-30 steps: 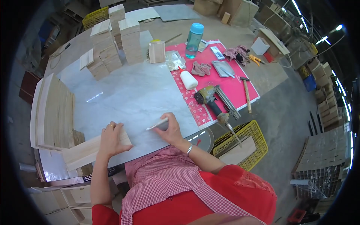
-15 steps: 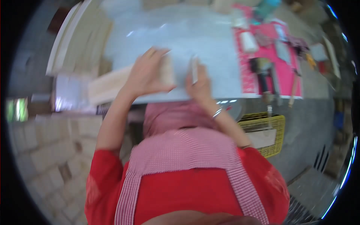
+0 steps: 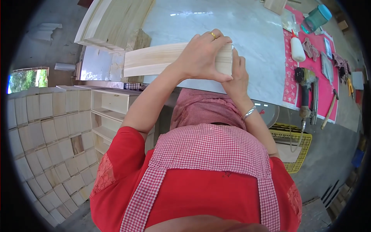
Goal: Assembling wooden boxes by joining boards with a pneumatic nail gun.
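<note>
A long pale wooden piece, shaped like a narrow box or thick board [image 3: 154,60], lies along the near edge of the table. My left hand [image 3: 203,56] is closed over it near its right end, with the thumb on the near side and the fingers over the far side. Against that right end my right hand [image 3: 239,77] is pressed, its fingers curled and partly hidden. A thin pale edge [image 3: 232,62] shows between my right hand and the wood, like the thin flat piece seen in that hand earlier.
Stacked wooden boards [image 3: 116,23] stand at the left of the table [image 3: 255,31]. On the right, a pink sheet [image 3: 291,85] carries a white bottle [image 3: 297,48], a power tool [image 3: 305,91] and a hammer [image 3: 329,110]. A yellow crate [image 3: 305,154] and stacked wooden boxes [image 3: 50,135] stand below.
My right hand, with its thin flat piece, has come up against the right end of the wood; before, it was apart from it. The view has shifted and sharpened.
</note>
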Available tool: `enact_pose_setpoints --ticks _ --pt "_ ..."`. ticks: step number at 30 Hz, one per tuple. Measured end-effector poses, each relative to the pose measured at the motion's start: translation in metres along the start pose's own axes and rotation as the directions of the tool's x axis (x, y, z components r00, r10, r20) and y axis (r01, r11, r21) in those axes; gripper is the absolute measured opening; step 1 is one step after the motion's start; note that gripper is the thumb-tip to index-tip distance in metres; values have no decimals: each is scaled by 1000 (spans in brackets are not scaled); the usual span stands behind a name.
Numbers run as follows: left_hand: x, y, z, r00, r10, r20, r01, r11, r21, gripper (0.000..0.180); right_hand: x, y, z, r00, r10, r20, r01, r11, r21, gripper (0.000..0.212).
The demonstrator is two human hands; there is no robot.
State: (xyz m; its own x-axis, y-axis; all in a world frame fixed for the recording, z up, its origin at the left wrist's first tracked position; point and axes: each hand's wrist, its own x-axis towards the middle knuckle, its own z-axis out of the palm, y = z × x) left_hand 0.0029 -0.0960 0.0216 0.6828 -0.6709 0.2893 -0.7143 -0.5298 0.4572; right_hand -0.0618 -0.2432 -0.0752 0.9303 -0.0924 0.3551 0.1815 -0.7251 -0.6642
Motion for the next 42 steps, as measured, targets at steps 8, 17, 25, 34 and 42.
enact_pose_setpoints --ticks 8,17,25,34,42 --pt "7 -5 4 999 -3 52 3 1000 -3 82 1 3 2 1000 0 -8 0 1000 -17 77" --pt "10 -7 6 997 4 71 -3 1000 -17 82 0 2 1 1000 15 9 -15 1000 -25 78" --pt "11 -8 4 995 -1 100 3 1000 -18 82 0 3 2 1000 4 5 -4 1000 -18 80" --pt "8 -11 9 997 12 74 -13 1000 17 81 -1 3 4 1000 11 14 -11 1000 -16 81" --pt "5 -7 11 996 -32 88 31 999 14 81 7 3 -24 989 2 148 -52 941 336 93"
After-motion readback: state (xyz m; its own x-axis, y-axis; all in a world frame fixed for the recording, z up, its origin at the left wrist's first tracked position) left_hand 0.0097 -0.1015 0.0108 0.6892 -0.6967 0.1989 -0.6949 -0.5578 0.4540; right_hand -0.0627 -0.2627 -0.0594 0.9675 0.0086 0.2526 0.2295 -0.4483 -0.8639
